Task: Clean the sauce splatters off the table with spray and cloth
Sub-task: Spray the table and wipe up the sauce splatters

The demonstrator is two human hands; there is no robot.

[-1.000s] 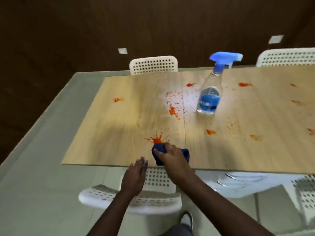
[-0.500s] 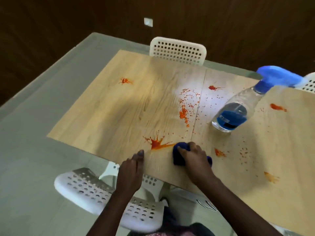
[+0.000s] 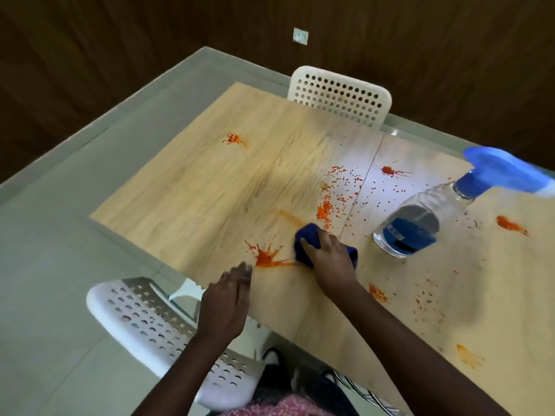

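Cloth (image 3: 309, 235): a dark blue wad, lying bunched on the surface near its front edge, under the right hand; likely soft, light and absorbent, giving way under pressure rather than sliding as a stiff pad would.
Right hand (image 3: 329, 259): lying over the cloth, its grip curling round the wad and pressing it down; best hold is judged to be across the top of the bunch, as it is doing.
Left hand (image 3: 225, 298): resting at the front edge of the surface, grip apart with fingers fairly straight, fingertips (image 3: 244, 273) just beside the large splat, holding nothing.
Large splat (image 3: 265, 256): a red-orange starburst at about 9 o'clock from the cloth, its right-hand streak reaching the cloth's edge; looking wet and likely to be smearing when wiped.
Smear (image 3: 289, 216): a faint orange streak at about 11 o'clock from the cloth.
Speckled patch (image 3: 330, 202): many small droplets at 12 to 1 o'clock from the cloth, close by.
Spray bottle (image 3: 411, 232): clear body with blue label and blue trigger head (image 3: 498, 169), standing at 3 o'clock from the cloth, apart from it; probably light, smooth and slippery if wet, best taken at the neck under the trigger.
Other splats: one far left (image 3: 234, 139), one beyond the seam (image 3: 390, 171), one right of the bottle (image 3: 509, 225), several near the front right (image 3: 378, 294).
Surface (image 3: 195, 190): pale wood-grain, mostly unwiped as judged.
Chairs: white perforated, one at the far side (image 3: 339, 96), one at the near side (image 3: 144, 313).
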